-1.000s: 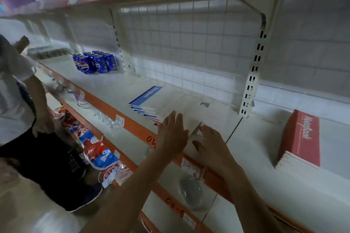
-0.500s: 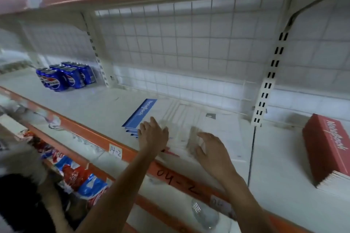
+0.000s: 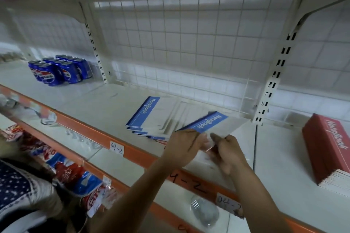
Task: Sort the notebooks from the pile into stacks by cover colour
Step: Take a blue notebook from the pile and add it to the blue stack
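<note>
Head view, shelf marked 04-2.

- A thin blue-and-white paper notebook (image 3: 210, 124) is being held at its near edge by both hands, which are close together. The near corner is being gripped by the curled fingers of the left hand (image 3: 186, 147). The edge just beside it is being pinched by the right hand (image 3: 230, 152).
- The notebook is being kept tilted, far end raised, above the fanned pile of blue-and-white notebooks (image 3: 149, 119) lying on the white metal shelf (image 3: 94, 104). This is judged to be a way of freeing one copy from those beneath and showing its cover colour. Whether its near edge is touching the pile is being hidden by the hands.
- A squared stack of red-covered notebooks (image 3: 327, 149) is being kept well apart on the right, beyond the slotted white upright (image 3: 272, 85). It is presumably being used as the red destination, set far enough away that the colours are not being mixed.
- A sliver of red is being shown at the pile's near side, so sorting is judged unfinished.
- A cluster of blue cola cans (image 3: 60, 71) is being left at the far left, uninvolved.
</note>
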Motion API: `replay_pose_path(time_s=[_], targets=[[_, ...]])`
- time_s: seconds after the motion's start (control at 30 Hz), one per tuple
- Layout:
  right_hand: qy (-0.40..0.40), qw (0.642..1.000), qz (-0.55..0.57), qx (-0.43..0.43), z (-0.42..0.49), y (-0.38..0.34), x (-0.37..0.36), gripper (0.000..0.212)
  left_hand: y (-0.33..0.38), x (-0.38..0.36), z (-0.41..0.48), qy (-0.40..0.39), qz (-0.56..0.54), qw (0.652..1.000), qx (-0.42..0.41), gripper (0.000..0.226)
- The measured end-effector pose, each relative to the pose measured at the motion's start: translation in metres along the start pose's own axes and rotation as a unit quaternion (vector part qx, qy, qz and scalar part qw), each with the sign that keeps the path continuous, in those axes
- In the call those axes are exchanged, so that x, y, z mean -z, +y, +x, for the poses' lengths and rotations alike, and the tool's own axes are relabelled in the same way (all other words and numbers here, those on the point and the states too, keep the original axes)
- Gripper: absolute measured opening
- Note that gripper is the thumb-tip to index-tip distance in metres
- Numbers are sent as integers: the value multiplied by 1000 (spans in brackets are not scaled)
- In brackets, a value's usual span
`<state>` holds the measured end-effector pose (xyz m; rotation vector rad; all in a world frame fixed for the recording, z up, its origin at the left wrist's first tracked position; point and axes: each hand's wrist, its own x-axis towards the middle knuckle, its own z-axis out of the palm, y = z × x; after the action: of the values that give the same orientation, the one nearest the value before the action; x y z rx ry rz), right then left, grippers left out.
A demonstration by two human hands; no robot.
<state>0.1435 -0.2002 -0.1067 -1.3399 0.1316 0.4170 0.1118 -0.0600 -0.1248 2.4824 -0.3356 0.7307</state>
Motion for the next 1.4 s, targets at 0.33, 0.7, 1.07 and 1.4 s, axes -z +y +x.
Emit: replay_pose_path(time_s=[0.33,0.7,1.07,1.4], targets=[[6,999,-38,-31,1,2,18,38,-57,10,0,-59,227,913,335,50],[20,999,-1,-48,-3,2,19,23,8,-18,-6,-61,88,991,-84,42],[27,997,-42,-51,-6,6,28,29,-57,9,-2,-55,249,903,346,58],[-4,997,52,-56,-13,1,34,33,17,-23,-11,-11,53,997,-54,33]])
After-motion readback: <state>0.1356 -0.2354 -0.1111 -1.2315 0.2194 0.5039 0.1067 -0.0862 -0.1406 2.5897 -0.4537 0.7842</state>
